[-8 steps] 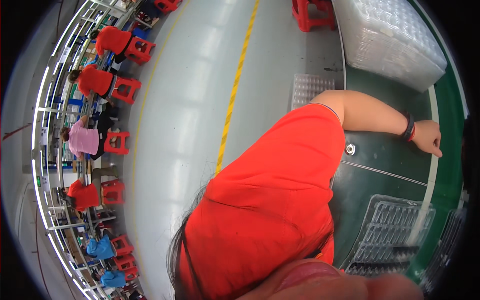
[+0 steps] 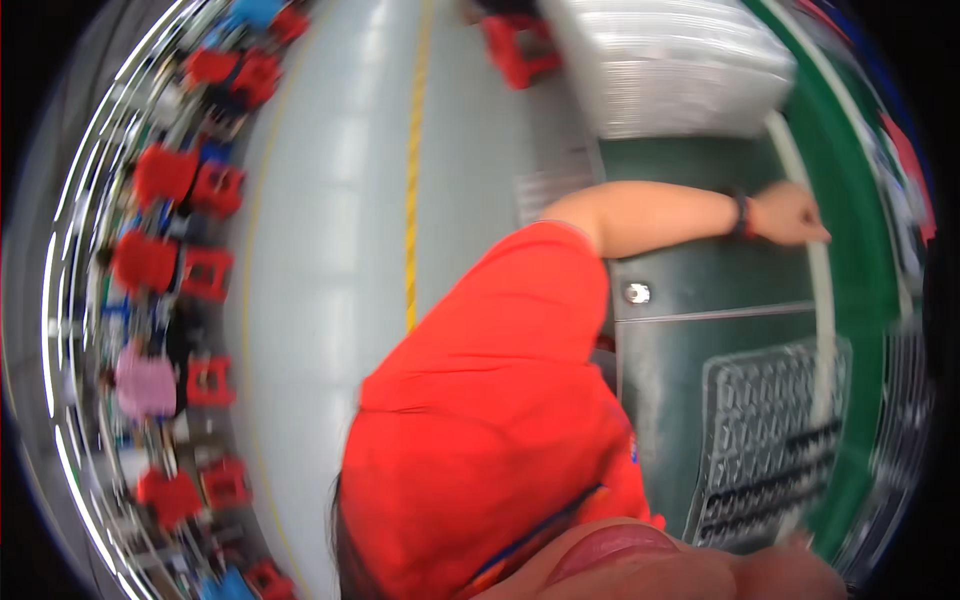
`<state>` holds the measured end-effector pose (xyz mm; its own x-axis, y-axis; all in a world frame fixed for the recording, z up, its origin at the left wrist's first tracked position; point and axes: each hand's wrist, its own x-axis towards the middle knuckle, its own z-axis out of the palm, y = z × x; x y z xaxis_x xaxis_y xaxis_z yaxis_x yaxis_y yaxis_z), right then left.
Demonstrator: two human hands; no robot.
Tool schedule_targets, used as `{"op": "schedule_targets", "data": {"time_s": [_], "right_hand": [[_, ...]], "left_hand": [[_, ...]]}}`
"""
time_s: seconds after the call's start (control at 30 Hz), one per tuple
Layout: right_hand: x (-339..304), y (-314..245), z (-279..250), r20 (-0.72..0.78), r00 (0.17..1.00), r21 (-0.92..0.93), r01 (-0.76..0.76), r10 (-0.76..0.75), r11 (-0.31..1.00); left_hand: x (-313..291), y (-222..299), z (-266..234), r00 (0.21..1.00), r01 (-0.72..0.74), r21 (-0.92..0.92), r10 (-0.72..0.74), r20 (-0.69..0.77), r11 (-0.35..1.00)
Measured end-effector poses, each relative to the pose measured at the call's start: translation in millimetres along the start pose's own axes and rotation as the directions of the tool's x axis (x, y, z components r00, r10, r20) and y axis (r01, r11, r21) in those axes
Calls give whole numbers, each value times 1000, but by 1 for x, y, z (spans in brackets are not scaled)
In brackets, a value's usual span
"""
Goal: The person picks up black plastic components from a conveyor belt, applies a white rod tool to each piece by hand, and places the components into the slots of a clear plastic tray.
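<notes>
My left arm, in a red sleeve, stretches across a dark green worktop [image 2: 700,275]. Beyond a dark wristband, my left hand [image 2: 788,213] is closed, fingers curled in, over the pale strip [image 2: 820,300] along the worktop. Whatever its fingers hold, if anything, is hidden. A clear plastic tray [image 2: 735,385] with moulded pockets lies on the worktop, below my left hand in the picture; dark pieces fill several rows. By the tray's lower edge a small blurred skin-toned patch, perhaps my right hand [image 2: 795,537], shows; its fingers cannot be made out.
A large stack of clear plastic trays [image 2: 690,70] stands at the worktop's far end, near a red stool [image 2: 522,50]. Green matting [image 2: 860,230] runs past the pale strip. Left lies a grey floor with a yellow line [image 2: 412,200]; people sit on red stools at a workbench beyond.
The view has turned and blurred, shifting the worktop and tray stack leftward in the picture. My left hand stays closed near the pale strip. A skin-toned patch now shows by the tray's lower edge.
</notes>
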<state>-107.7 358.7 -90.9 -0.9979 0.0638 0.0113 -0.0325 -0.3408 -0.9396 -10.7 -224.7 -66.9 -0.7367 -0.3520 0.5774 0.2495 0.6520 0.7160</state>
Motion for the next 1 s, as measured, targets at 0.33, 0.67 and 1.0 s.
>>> {"op": "schedule_targets", "data": {"time_s": [0.33, 0.67, 1.0], "right_hand": [[-56, 12, 66, -142, 984, 47, 118, -110, 992], [-89, 0, 103, -161, 969, 74, 202, -188, 977], [-98, -6, 117, -158, 974, 56, 176, -165, 983]], "left_hand": [[-10, 112, -64, 984, 179, -848, -99, 150, 498], [-9, 285, -149, 532, 238, -938, 842, -92, -253], [-4, 285, -132, 526, 438, -834, 848, -66, -336]]}}
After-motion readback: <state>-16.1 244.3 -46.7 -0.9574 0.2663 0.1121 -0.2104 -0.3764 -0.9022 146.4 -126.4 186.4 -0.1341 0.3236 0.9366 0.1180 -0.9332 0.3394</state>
